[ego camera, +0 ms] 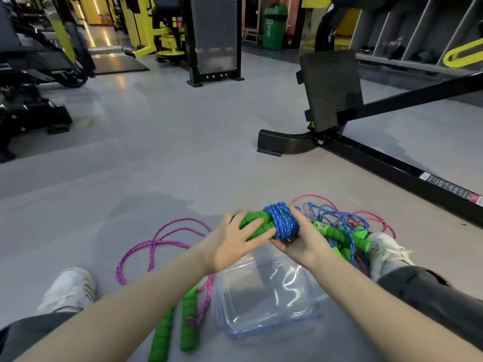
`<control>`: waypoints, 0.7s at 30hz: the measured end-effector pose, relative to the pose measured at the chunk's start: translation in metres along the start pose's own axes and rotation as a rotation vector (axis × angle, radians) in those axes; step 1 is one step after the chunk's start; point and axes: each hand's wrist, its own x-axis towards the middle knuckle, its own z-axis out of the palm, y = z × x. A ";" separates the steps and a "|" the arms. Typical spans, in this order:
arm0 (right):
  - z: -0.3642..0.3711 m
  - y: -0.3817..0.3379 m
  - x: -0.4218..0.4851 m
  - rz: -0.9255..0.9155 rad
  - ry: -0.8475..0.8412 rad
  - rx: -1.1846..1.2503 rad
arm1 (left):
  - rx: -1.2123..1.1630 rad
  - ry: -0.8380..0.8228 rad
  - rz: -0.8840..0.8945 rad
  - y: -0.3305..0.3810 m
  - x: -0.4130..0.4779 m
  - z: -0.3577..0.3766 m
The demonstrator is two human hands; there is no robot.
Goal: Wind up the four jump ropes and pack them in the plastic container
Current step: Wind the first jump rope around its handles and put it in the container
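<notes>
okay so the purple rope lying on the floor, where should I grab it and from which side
Take the purple rope by its two green handles, from above. They lie side by side on the floor left of the container, stiff and thick, so one hand can probably close over both; the cord is loose loops.

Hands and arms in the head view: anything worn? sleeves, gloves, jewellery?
Both the left hand and the right hand are bare: no gloves, and no rings, watch or wristband that I can see. Both forearms are uncovered from the wrist down to the bottom edge of the picture, so no sleeve shows; any sleeve would sit above the frame's cut. No marks or tape stand out, though the arms are slightly blurred.
</notes>
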 end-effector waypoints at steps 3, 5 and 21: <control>-0.034 0.033 0.011 0.060 0.060 0.026 | -0.058 -0.250 0.074 0.029 -0.021 0.017; -0.044 0.048 0.016 0.085 0.092 0.047 | -0.124 -0.377 0.069 0.039 -0.029 0.019; -0.085 0.080 0.068 -0.096 0.512 -0.107 | -0.348 -0.864 -0.046 0.079 0.007 0.049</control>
